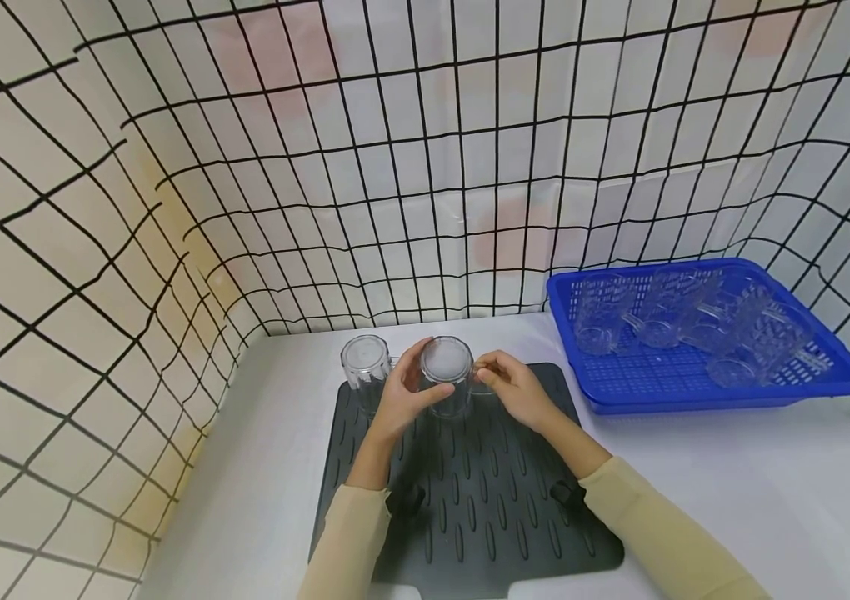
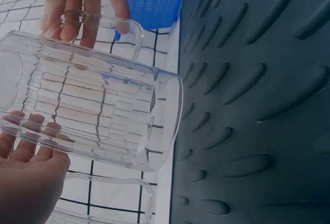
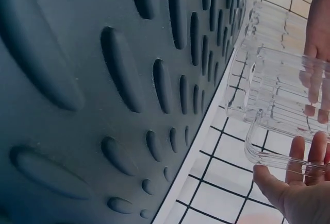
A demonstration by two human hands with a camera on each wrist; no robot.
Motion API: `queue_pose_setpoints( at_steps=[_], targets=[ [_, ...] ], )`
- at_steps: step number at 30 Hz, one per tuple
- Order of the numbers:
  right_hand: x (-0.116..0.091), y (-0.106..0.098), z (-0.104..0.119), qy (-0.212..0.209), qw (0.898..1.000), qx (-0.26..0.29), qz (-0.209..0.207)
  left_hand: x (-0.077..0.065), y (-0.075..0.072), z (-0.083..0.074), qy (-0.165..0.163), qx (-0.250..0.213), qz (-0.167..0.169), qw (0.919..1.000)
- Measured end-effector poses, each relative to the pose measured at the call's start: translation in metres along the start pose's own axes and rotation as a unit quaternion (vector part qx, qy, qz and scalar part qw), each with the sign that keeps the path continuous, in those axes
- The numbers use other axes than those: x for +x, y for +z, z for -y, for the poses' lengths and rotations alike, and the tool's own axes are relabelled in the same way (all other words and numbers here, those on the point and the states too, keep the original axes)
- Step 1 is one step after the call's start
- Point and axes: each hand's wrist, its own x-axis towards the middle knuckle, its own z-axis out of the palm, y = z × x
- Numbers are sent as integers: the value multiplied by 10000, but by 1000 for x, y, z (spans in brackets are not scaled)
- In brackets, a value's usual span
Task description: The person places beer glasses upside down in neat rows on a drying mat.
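Observation:
A clear glass mug (image 1: 446, 367) is upside down over the far part of a dark ridged drying mat (image 1: 470, 492). My left hand (image 1: 408, 396) grips its body from the left, thumb in front. From the right, my right hand (image 1: 518, 390) holds the mug's handle (image 2: 135, 38) between thumb and fingers. In the left wrist view the mug's rim is close to the mat; whether they touch I cannot tell. A second glass mug (image 1: 367, 367) stands upside down on the mat, just left of my left hand.
A blue plastic basket (image 1: 597, 392) at the right holds several clear glass mugs (image 1: 740, 358). Black wire grid panels (image 1: 425, 192) rise behind and at both sides of the white table (image 1: 222, 500).

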Motion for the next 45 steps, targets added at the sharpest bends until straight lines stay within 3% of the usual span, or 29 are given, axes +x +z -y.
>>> queue_pose_setpoints(
  at_steps=[4,11,18,24,27,33,40,43,45],
  targets=[
    [7,0,-17,-38,10000,34,-30,1,0,0,20,173,-67,9998],
    [11,1,1,180,9998,62,11,5,-3,1,-142,464,-152,9987],
    [20,3,-28,274,9996,-69,-51,7,-2,-1,-227,480,-182,9984],
    [21,5,-34,341,9993,-42,-156,5,4,-19,-153,696,-124,9974],
    [22,6,-34,371,9991,-97,-155,3,8,-30,-83,744,-137,9971],
    [24,7,-35,541,9981,-270,-92,2,13,-39,-32,765,-311,9966],
    [20,6,-13,985,9947,162,266,0,16,-45,-160,877,-513,9947],
    [18,5,-6,931,9949,120,356,-2,16,-47,-215,926,-557,9939],
    [18,3,-12,890,9954,84,336,-4,15,-50,-258,947,-596,9934]
  ],
)
